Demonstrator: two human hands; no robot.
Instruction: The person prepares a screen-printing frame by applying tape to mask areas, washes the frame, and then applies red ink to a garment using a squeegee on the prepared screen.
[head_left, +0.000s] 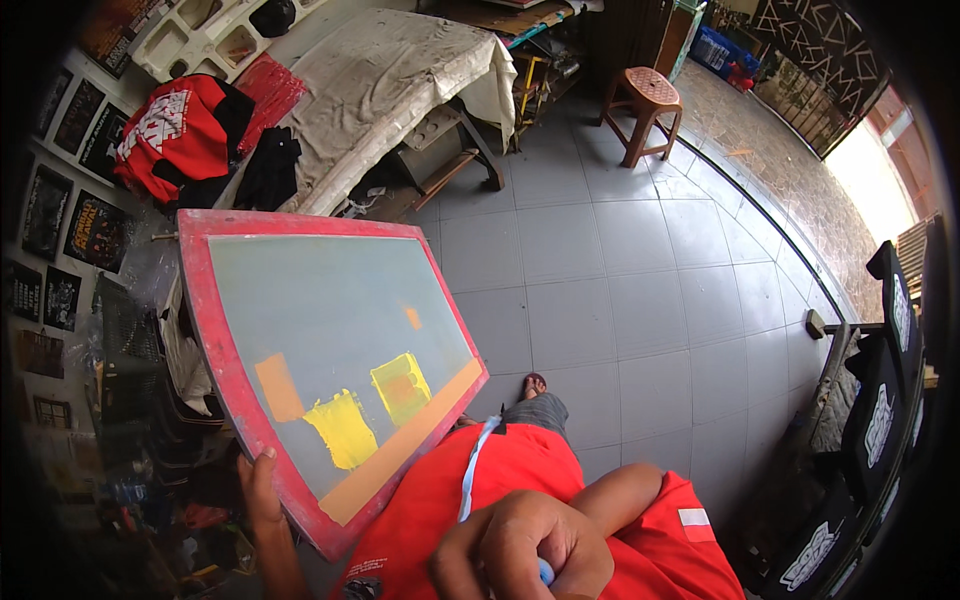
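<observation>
A screen printing frame (345,300) with a red-painted border leans upright at my left side. On its grey mesh are two yellow patches, some orange patches and a long strip of tan tape along the lower edge. My left hand (262,488) grips the red border near its lower left corner, thumb on the front face. My right hand (545,540) is closed in front of my red shirt. Within its fingers shows a bit of a light blue thing (546,571), mostly hidden. A light blue strap (479,465) lies on the shirt above this hand.
A cloth-covered table (390,75) stands beyond the frame, with red and black garments (175,130) at its left end. A brown plastic stool (645,105) is on the grey tiled floor (600,270). Black printed shirts (880,400) hang at the right. Posters (95,235) cover the left wall.
</observation>
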